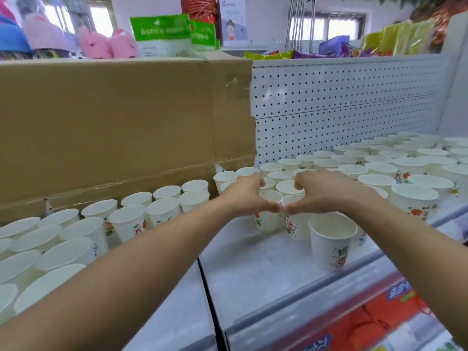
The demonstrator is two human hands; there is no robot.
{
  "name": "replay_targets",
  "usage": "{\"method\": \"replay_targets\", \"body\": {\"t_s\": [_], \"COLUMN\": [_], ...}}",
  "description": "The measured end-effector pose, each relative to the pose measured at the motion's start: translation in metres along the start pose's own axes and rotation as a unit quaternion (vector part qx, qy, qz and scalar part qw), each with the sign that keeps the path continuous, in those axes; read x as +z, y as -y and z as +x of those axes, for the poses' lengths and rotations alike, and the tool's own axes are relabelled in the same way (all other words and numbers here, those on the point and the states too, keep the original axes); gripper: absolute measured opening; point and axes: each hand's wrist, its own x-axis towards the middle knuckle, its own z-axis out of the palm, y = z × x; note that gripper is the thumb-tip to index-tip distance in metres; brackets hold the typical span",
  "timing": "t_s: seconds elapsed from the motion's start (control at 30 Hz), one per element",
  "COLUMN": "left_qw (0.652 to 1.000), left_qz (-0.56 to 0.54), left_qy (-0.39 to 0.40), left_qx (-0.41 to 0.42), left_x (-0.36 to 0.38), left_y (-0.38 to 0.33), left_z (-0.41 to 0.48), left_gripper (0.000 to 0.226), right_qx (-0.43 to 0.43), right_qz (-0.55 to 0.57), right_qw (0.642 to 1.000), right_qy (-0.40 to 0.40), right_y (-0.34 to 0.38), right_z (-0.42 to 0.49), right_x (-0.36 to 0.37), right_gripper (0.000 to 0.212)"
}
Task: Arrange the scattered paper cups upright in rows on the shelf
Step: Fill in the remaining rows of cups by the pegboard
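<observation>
1. Cardboard sheet (114,127): brown, taped, standing upright along the back of the shelf on the left side.
2. Pegboard back panel (342,102): white, perforated, right of the cardboard.
3. Shelf (253,269): white deck in two sections, with a dark seam between them running toward the viewer.
4. Left block of cups (76,239): white paper cups with printed fruit motifs, all upright with mouths up, packed in rows from the left edge toward the centre and close to the cardboard.
5. Right block of cups (379,163): same pattern, upright, in rows running from the centre back to the far right corner against the pegboard.
6. Red packets (374,323): on the tier below, bottom right (print too blurred to read).
7. Green packs (162,29): on the level above the cardboard, beside pink plush items (106,44).
8. Lone cup (331,244): upright near the front edge of the right section, apart from the rows and just under the right forearm.
9. Left hand (247,193): fingers and thumb curled round the left-hand cup (266,219), which stands upright on the shelf at the centre.
10. Right hand (326,192): curled likewise round the right-hand cup (295,224), upright just beside the other. The two thumb tips meet between the cups.
</observation>
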Motion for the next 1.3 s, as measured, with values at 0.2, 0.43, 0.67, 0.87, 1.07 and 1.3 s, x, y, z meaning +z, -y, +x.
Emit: {"method": "replay_targets", "body": {"t_s": [0.2, 0.43, 0.67, 0.87, 1.07, 1.3], "left_qw": [0.985, 0.991, 0.994, 0.991, 0.988, 0.987], "left_qz": [0.174, 0.032, 0.014, 0.032, 0.095, 0.129], "left_qy": [0.001, 0.114, 0.098, 0.131, 0.119, 0.038], "left_qx": [-0.017, 0.061, 0.052, 0.027, 0.026, -0.089], "left_x": [-0.011, -0.031, -0.027, -0.031, -0.054, -0.135], "left_y": [0.006, 0.017, 0.022, 0.023, 0.032, 0.100], "left_z": [-0.012, -0.020, -0.017, -0.012, -0.033, -0.099], "left_gripper": [0.079, 0.080, 0.081, 0.081, 0.054, 0.057], "right_qx": [-0.040, -0.066, -0.097, -0.108, -0.083, -0.221], "right_qz": [0.079, 0.093, 0.091, 0.116, 0.114, 0.268], "right_qw": [0.995, 0.991, 0.990, 0.984, 0.988, 0.938], "right_qy": [0.049, 0.065, 0.057, 0.080, 0.064, -0.012], "right_y": [-0.001, 0.007, 0.017, 0.015, 0.018, 0.102], "right_z": [-0.003, -0.007, -0.004, -0.004, -0.006, 0.002], "right_x": [-0.002, -0.007, -0.004, -0.003, 0.000, 0.001], "right_gripper": [0.069, 0.076, 0.073, 0.077, 0.070, 0.071]}}
